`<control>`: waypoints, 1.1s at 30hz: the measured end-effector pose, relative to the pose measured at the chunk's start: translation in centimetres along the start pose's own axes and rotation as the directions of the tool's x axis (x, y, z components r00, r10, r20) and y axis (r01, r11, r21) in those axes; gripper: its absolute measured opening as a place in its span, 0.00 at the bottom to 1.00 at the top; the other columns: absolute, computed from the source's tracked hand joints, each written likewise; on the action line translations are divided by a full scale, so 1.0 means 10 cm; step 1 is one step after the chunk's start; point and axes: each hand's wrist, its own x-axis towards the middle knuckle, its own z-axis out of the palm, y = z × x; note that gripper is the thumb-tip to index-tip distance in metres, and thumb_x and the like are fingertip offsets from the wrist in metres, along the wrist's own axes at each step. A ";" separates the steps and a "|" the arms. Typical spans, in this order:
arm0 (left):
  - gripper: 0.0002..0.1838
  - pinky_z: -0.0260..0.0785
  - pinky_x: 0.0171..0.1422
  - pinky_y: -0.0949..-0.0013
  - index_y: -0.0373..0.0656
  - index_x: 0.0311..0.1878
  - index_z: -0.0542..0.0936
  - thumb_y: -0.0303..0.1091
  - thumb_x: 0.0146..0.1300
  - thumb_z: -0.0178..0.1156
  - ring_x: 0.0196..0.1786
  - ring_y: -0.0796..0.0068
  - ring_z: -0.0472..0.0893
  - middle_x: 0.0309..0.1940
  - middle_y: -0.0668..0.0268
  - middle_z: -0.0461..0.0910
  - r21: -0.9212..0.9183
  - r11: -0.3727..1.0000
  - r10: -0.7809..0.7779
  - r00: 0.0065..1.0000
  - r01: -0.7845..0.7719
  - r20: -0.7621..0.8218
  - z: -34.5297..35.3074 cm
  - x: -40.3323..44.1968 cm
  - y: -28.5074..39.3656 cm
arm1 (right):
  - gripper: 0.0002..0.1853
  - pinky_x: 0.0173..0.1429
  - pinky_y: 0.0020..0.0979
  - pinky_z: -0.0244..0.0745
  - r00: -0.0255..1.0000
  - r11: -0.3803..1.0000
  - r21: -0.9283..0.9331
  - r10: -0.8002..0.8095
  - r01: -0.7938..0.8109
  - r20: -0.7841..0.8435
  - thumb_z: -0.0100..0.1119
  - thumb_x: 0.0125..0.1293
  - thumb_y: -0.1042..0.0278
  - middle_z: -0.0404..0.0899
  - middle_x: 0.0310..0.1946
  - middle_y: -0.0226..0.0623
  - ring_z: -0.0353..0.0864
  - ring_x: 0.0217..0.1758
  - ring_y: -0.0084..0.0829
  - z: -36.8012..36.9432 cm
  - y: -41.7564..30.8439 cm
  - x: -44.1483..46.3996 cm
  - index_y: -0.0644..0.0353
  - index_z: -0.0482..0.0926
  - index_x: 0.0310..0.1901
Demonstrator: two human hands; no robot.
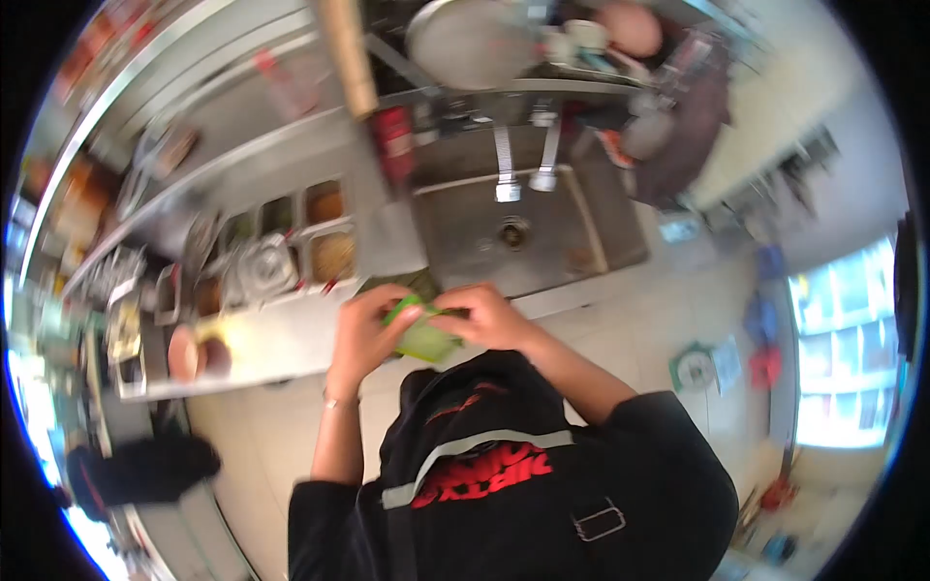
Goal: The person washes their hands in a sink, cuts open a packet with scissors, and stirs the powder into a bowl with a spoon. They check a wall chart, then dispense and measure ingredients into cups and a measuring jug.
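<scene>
Between both hands, in front of my chest, is a light green, partly see-through thing (426, 341) with a brighter green rim; blur hides whether it is a bag or a small tub. My left hand (366, 327) grips its left side, the thumb lying along the rim. On the other side, my right hand (484, 315) has its fingers closed at the upper right edge. A dark green cloth-like piece (415, 284) lies just beyond the hands at the counter edge.
A steel sink (475, 266) with two taps (506, 184) lies ahead. Left of it, a steel counter (281, 334) carries several food tubs (332, 257) and a pinkish bowl (184, 353). A round-dialled scale (694, 370) stands to the right. Another dark-clothed figure (145, 474) appears at lower left.
</scene>
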 end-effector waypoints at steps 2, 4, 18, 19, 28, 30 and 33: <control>0.38 0.73 0.61 0.64 0.36 0.64 0.76 0.55 0.60 0.74 0.57 0.70 0.81 0.57 0.60 0.81 -0.536 0.841 -0.010 0.989 -0.072 -0.148 0.15 -0.04 -0.19 | 0.11 0.37 0.28 0.75 0.951 0.951 0.113 0.298 -0.289 -0.079 0.68 0.69 0.65 0.84 0.31 0.35 0.80 0.34 0.17 -0.08 -0.17 -0.05 0.66 0.85 0.44; 0.47 0.65 0.72 0.61 0.35 0.72 0.65 0.57 0.60 0.73 0.66 0.66 0.75 0.67 0.59 0.73 -0.735 0.675 -0.035 0.992 -0.068 -0.125 0.26 -0.14 -0.22 | 0.12 0.40 0.24 0.77 0.923 0.867 0.459 0.320 -0.195 -0.213 0.67 0.70 0.67 0.86 0.36 0.32 0.81 0.38 0.16 0.19 0.02 -0.12 0.66 0.84 0.48; 0.18 0.78 0.54 0.62 0.42 0.58 0.76 0.47 0.78 0.53 0.47 0.71 0.83 0.48 0.66 0.82 -0.849 0.521 -0.216 0.948 -0.089 -0.232 1.12 0.68 -0.68 | 0.11 0.42 0.22 0.78 0.691 0.906 0.373 0.400 -0.199 -0.602 0.63 0.73 0.67 0.86 0.34 0.34 0.84 0.35 0.19 -1.94 0.46 -0.66 0.64 0.85 0.51; 0.17 0.77 0.56 0.61 0.41 0.58 0.76 0.45 0.79 0.53 0.49 0.71 0.83 0.49 0.66 0.82 -0.833 0.549 -0.231 0.946 -0.068 -0.229 1.23 0.79 -0.44 | 0.11 0.42 0.22 0.78 0.710 0.904 0.378 0.398 -0.197 -0.581 0.63 0.73 0.67 0.86 0.34 0.34 0.84 0.35 0.19 -2.16 0.57 -0.71 0.64 0.85 0.51; 0.17 0.74 0.61 0.62 0.44 0.64 0.71 0.39 0.79 0.55 0.54 0.72 0.80 0.53 0.66 0.79 -0.848 0.494 -0.373 0.834 -0.191 -0.406 2.26 1.32 0.14 | 0.13 0.41 0.23 0.77 0.770 0.865 0.458 0.431 -0.205 -0.471 0.59 0.77 0.63 0.86 0.33 0.34 0.83 0.34 0.21 -3.35 1.56 -0.88 0.67 0.84 0.44; 0.17 0.74 0.61 0.62 0.43 0.64 0.72 0.39 0.78 0.55 0.54 0.73 0.80 0.54 0.66 0.80 -0.805 0.576 -0.366 0.836 -0.140 -0.408 2.44 1.35 0.39 | 0.15 0.40 0.24 0.77 0.817 0.843 0.478 0.446 -0.247 -0.365 0.58 0.77 0.61 0.86 0.34 0.34 0.83 0.35 0.21 -3.42 1.68 -0.81 0.66 0.84 0.43; 0.14 0.76 0.60 0.66 0.37 0.59 0.75 0.36 0.78 0.56 0.52 0.76 0.81 0.51 0.64 0.82 -0.675 0.737 -0.375 0.850 0.032 -0.370 2.66 1.29 0.50 | 0.13 0.44 0.25 0.79 0.884 0.851 0.436 0.416 -0.294 -0.215 0.60 0.75 0.63 0.88 0.35 0.36 0.86 0.38 0.22 -3.40 1.76 -0.66 0.66 0.85 0.44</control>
